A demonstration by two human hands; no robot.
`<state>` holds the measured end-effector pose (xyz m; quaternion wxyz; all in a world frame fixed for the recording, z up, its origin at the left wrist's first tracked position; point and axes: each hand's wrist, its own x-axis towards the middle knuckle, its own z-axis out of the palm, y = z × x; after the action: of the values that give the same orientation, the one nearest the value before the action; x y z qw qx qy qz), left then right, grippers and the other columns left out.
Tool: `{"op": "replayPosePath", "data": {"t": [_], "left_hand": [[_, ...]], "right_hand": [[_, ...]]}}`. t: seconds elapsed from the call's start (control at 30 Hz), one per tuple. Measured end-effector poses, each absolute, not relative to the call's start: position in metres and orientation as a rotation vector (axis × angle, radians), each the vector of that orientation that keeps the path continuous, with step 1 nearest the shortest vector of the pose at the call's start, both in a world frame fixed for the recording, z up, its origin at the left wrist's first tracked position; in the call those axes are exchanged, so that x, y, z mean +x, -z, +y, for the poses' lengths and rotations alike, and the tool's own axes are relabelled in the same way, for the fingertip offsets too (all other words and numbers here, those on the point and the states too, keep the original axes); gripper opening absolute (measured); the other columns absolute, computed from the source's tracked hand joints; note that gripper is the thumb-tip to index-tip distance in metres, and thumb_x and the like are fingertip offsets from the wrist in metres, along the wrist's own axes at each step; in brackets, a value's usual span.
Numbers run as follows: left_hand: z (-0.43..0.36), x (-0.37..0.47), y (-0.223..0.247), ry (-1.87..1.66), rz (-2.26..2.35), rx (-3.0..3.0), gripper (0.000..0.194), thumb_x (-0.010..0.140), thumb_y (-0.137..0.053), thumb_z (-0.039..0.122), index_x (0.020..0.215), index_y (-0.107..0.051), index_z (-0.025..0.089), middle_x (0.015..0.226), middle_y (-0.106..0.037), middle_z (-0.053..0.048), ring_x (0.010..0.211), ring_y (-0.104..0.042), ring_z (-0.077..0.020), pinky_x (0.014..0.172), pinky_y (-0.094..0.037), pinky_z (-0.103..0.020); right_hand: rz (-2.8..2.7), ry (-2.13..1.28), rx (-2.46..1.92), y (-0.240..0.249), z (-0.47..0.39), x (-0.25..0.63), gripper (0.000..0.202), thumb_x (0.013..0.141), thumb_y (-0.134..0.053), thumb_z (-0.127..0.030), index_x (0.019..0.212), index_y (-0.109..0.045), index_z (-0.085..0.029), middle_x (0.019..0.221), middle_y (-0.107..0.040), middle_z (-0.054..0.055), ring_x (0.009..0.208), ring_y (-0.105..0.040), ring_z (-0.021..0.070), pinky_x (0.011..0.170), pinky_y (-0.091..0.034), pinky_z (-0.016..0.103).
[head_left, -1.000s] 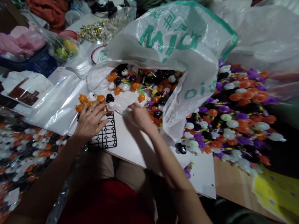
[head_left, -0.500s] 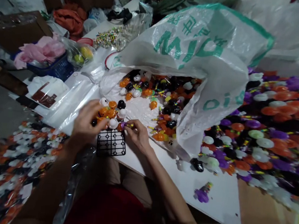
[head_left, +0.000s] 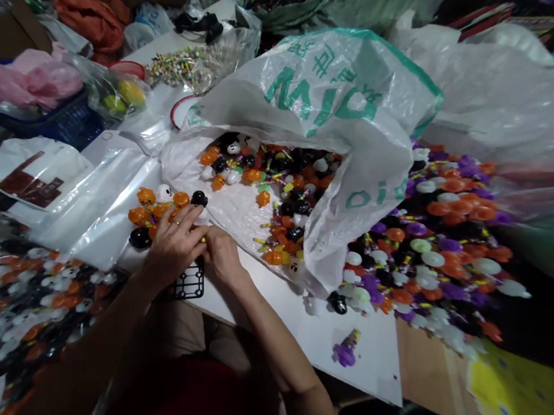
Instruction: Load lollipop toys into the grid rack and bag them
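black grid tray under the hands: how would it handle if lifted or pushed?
The black grid tray is thin open lattice, so probably light and somewhat flexible. It lies flat on the white board, so it would likely slide, not roll. The left hand and right hand cover most of it.

We saw the left hand (head_left: pixel 174 246) and right hand (head_left: pixel 221 256) pressed together over a black grid tray (head_left: pixel 188 284) on the white board (head_left: pixel 371 349). Small orange, white and black toy heads (head_left: pixel 161 208) sat just beyond the fingers. A white bag with green print (head_left: pixel 328 100) lay open, spilling more pieces. A purple piece (head_left: pixel 343 353) lay apart.
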<state>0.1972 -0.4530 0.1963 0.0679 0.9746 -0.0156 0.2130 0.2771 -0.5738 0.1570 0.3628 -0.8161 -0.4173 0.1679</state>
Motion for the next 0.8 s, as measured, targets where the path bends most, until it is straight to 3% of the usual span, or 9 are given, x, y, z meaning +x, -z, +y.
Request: {"op": "replayPosePath", "data": {"t": [0.17,0.33,0.47,0.67,0.8], "left_hand": [[-0.444,0.197,-0.186,-0.735,-0.024,2.906,0.015,0.09,-0.057,0.02,0.097,-0.07,0.016,0.135,-0.061,-0.017,0.128,-0.056,-0.0322,0.11,-0.042,-0.056],[-0.437,0.194,-0.188,-0.695,0.02,2.921,0.018,0.091,-0.054,0.018,0.101,-0.068,0.014,0.137,-0.059,-0.017,0.132,-0.052,-0.031,0.111,-0.044,-0.052],[-0.438,0.194,-0.191,-0.703,0.032,2.947,0.019,0.092,-0.051,0.017,0.102,-0.067,0.012,0.136,-0.059,-0.019,0.133,-0.052,-0.0309,0.111,-0.046,-0.049],[-0.434,0.195,-0.184,-0.676,0.064,2.949,0.027,0.093,-0.047,0.015,0.113,-0.064,0.009,0.136,-0.058,-0.02,0.136,-0.049,-0.0294,0.114,-0.043,-0.046],[-0.431,0.198,-0.181,-0.629,0.075,2.918,0.031,0.094,-0.044,0.017,0.117,-0.063,0.008,0.137,-0.058,-0.02,0.137,-0.048,-0.0292,0.114,-0.043,-0.047]], "right_hand": [[-1.073,-0.571,-1.892,-0.161,-0.584,0.299,0.029,0.09,-0.05,-0.018,0.114,-0.067,-0.017,0.09,-0.071,0.002,0.078,-0.062,0.0152,0.073,-0.048,0.024],[-1.005,-0.183,-2.654,-0.181,-0.617,0.408,0.037,0.092,-0.043,-0.008,0.12,-0.066,-0.012,0.117,-0.064,0.016,0.108,-0.059,0.0239,0.086,-0.045,0.03],[-1.189,-0.246,-2.953,-0.177,-0.609,0.462,0.038,0.096,-0.038,-0.01,0.127,-0.06,-0.012,0.124,-0.06,0.019,0.114,-0.057,0.0272,0.087,-0.044,0.034],[-1.239,-0.277,-2.864,-0.165,-0.601,0.412,0.032,0.094,-0.046,-0.017,0.123,-0.059,-0.015,0.11,-0.066,0.015,0.1,-0.061,0.0258,0.08,-0.044,0.032],[-1.207,-0.201,-2.798,-0.163,-0.611,0.385,0.029,0.093,-0.047,-0.019,0.117,-0.063,-0.016,0.124,-0.058,0.017,0.111,-0.056,0.0278,0.079,-0.045,0.031]]}}
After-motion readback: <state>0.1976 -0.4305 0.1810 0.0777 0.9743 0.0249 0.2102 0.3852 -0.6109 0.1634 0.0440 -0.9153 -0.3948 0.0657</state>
